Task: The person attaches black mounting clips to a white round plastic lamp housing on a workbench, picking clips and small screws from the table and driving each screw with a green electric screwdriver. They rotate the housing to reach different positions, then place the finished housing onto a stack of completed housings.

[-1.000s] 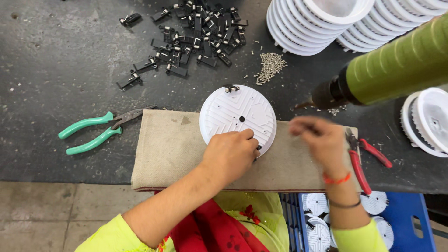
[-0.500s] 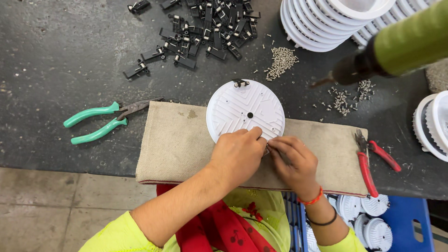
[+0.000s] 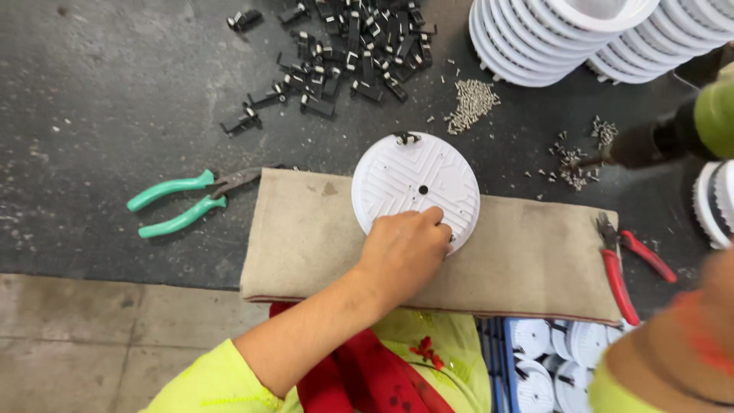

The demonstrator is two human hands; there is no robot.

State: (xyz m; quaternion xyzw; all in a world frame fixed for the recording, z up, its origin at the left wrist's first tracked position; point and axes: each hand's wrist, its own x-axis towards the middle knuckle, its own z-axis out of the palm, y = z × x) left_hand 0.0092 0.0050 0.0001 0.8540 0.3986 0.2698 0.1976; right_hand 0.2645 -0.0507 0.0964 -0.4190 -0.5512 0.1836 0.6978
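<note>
Head view: left hand [image 3: 405, 248] presses closed fingers on the white disc [image 3: 413, 187]; keep it flat on the cloth pad [image 3: 306, 245]; right hand's [image 3: 711, 306] grip is too blurred to tell

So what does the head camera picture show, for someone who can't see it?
The person's left hand presses on a round white ribbed disc lying on a tan cloth pad on a dark workbench. The right hand is a blur at the right edge. Green-handled pliers, red-handled pliers and small black clips lie nearby.

A round white ribbed disc [image 3: 413, 183] with a small centre hole lies flat, half on a tan cloth [image 3: 306, 237].
</note>
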